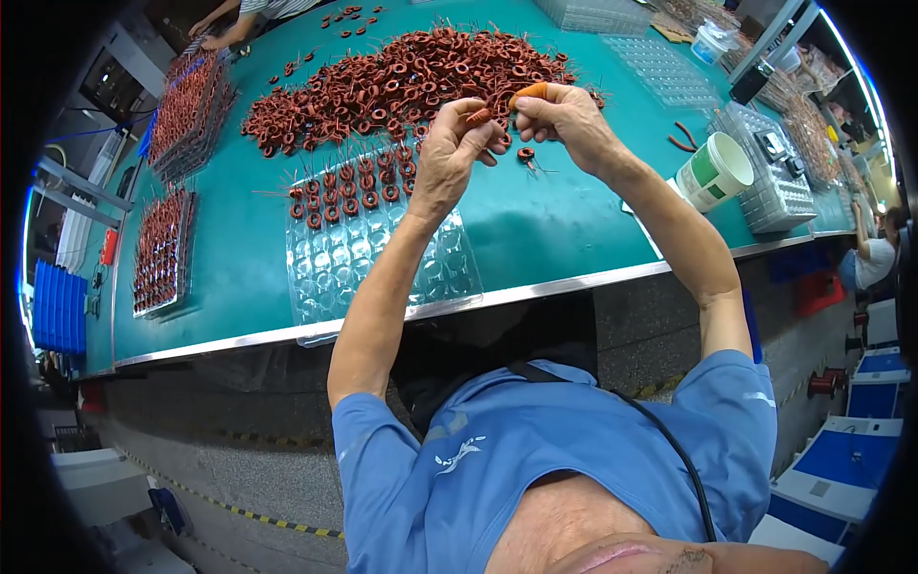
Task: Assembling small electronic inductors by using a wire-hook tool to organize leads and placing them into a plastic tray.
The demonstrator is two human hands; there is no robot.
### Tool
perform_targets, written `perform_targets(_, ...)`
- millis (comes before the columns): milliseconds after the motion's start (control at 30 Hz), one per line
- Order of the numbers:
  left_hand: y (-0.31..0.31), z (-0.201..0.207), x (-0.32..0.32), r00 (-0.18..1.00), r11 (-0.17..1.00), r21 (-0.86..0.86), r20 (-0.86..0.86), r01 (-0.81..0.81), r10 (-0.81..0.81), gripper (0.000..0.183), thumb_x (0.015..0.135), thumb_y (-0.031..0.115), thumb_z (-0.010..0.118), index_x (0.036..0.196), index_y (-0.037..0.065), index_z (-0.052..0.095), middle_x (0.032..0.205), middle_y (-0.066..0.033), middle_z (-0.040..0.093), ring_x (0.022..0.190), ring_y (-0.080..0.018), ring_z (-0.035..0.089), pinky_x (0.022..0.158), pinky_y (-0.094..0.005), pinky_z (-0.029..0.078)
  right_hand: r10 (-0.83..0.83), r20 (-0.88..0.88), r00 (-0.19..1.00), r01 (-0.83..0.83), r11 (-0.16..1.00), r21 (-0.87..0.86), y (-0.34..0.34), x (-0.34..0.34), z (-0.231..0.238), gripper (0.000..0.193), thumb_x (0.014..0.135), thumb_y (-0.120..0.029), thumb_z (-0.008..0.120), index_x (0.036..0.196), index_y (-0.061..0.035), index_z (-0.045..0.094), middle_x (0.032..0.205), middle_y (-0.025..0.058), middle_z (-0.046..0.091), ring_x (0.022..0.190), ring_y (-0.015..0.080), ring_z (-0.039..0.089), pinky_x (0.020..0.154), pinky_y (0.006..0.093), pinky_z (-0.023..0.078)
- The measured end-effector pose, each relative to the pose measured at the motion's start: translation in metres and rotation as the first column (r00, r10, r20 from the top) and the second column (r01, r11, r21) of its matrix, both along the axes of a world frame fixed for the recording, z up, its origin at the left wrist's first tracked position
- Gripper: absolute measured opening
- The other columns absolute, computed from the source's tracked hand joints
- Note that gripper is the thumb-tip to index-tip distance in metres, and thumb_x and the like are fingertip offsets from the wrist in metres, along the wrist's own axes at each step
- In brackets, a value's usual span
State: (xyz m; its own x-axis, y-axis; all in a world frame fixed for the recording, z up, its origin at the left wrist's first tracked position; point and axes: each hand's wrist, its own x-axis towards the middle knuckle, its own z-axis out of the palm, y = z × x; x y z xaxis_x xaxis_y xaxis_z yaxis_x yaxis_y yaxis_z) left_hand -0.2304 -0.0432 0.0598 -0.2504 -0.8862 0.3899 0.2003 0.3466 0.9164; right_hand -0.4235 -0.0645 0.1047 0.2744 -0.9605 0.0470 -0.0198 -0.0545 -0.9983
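Observation:
Above the near side of a big coil heap, my left hand (451, 153) pinches a red-brown wire-wound ring coil (478, 118) between thumb and fingers. Close to its right, my right hand (572, 122) has thumb and forefinger pressed together, with an orange finger cot (529, 94) on the forefinger. Whatever those fingertips grip is too small to make out. Below my hands a single coil (526, 154) lies on the green table with its wire leads spread. To the left, a clear plastic tray (382, 263) has coils standing in its far rows; its nearer pockets show bare plastic.
A heap of coils (411, 81) spreads across the table (564, 220). Filled trays (182, 115) stand stacked at left. At right are red-handled pliers (683, 139), a tilted white-and-green bucket (715, 172) and stacked trays (775, 177). Another person's hand (222, 38) shows at far left.

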Motion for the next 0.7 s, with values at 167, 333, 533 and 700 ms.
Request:
perform_targets(167,0.002,0.006,-0.006,0.984,0.999,0.007,-0.176,0.037,-0.035,0.028,0.099,0.014,0.05,0.122,-0.001,0.043,0.101,-0.0147,0.062,0.084,-0.0197,0.065,0.066,-0.0286,0.056,0.066,-0.182,0.981,-0.085,0.992,-0.097,0.003,0.0,-0.01,0.024,0.092,-0.019,0.06,0.101,0.003,0.063,0.079,0.0069,0.068,0.067,0.0116,0.065,0.057,0.0235,0.051)
perform_targets(333,0.01,0.019,-0.017,0.999,0.999,0.022,-0.007,-0.049,0.05,0.025,0.099,0.014,0.049,0.119,-0.002,0.049,0.088,-0.0095,0.062,0.075,-0.0168,0.062,0.063,-0.0286,0.052,0.044,-0.297,0.954,-0.123,0.959,-0.254,0.008,-0.009,-0.013,0.022,0.091,-0.019,0.061,0.097,0.0016,0.066,0.077,0.0063,0.067,0.064,0.0108,0.064,0.056,0.024,0.05)
perform_targets(533,0.012,0.014,-0.006,0.981,0.977,0.117,-0.05,-0.178,0.185,0.018,0.098,0.018,0.049,0.1,0.0,0.055,0.075,-0.0038,0.057,0.062,-0.0111,0.053,0.056,-0.0243,0.045,0.134,-0.394,0.909,-0.235,0.946,-0.221,0.021,0.0,-0.007,0.031,0.089,-0.025,0.058,0.094,0.0052,0.066,0.076,0.0121,0.069,0.065,0.017,0.068,0.061,0.0311,0.055)
perform_targets(700,0.015,0.017,-0.008,0.991,0.989,0.118,-0.09,-0.084,0.095,0.019,0.1,0.02,0.048,0.1,0.002,0.054,0.074,-0.0039,0.056,0.059,-0.0111,0.051,0.054,-0.0233,0.042,-0.15,-0.351,0.924,-0.035,0.882,-0.47,0.022,-0.013,-0.006,0.058,0.088,-0.044,0.065,0.114,0.0076,0.057,0.089,0.0175,0.069,0.082,0.0218,0.068,0.074,0.0342,0.053)
